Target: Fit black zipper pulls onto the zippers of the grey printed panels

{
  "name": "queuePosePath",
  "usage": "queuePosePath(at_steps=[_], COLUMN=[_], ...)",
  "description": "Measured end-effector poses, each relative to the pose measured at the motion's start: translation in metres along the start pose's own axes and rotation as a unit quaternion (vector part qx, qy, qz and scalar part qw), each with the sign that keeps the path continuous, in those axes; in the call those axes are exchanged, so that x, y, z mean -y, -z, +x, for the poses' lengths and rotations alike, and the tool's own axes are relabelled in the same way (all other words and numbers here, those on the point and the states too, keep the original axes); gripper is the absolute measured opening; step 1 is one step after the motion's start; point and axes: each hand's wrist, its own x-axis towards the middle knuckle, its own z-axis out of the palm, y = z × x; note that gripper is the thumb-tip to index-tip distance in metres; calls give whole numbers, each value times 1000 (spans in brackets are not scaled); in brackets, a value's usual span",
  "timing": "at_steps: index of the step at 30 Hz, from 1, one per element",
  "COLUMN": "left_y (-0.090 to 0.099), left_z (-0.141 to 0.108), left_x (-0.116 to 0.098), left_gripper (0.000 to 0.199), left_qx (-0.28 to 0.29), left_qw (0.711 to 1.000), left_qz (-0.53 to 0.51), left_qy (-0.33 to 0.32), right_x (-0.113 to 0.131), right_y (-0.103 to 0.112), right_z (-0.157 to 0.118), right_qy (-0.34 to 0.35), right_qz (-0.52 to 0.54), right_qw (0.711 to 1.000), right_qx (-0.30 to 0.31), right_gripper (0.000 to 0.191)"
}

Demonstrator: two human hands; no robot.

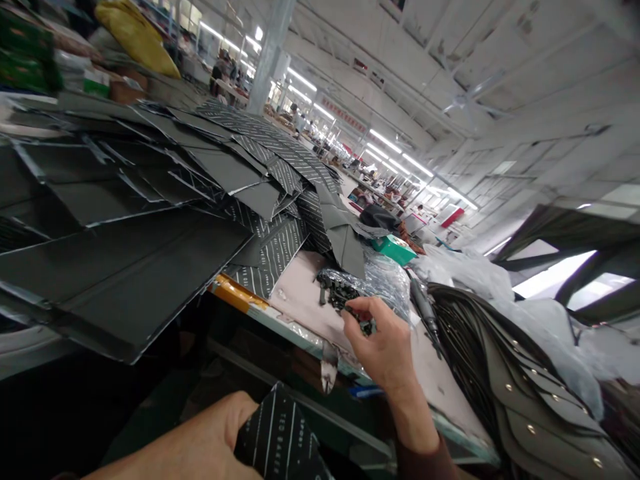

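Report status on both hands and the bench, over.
Left hand gripping black printed panel. Right hand pinching small dark metal fittings over clear plastic bag. Studded grey panels stacked to its right.

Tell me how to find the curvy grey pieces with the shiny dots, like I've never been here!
Look for the long work table with a pale pink top. Beside the bare right hand over it lies a fanned stack of curved dark grey panels. Unlike the big flat dark sheets nearby, these have small shiny round studs.

Past the right hand [380, 343], pale table cover [300, 300] gives passage between stacked black panels [125, 267] and studded panels [530, 393].
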Motion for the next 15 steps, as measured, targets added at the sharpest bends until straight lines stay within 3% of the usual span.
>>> queuePosePath(at_steps=[6, 11, 15], left_y=[5, 9, 12], left_z=[0, 1, 0], left_x=[6, 12, 11], left_gripper=[8, 10, 8], left_qx=[20, 15, 38], left_qw=[1000, 1000, 999], left_qz=[2, 7, 21], left_qy=[14, 23, 22], right_x=[6, 18, 35], right_y=[4, 14, 23], right_z=[-31, -53, -72], right_qy=[-57, -56, -58], right_qz=[64, 112, 122], right_qw=[993, 989, 987], right_qx=[-83, -84, -85], right_gripper=[5, 18, 15])
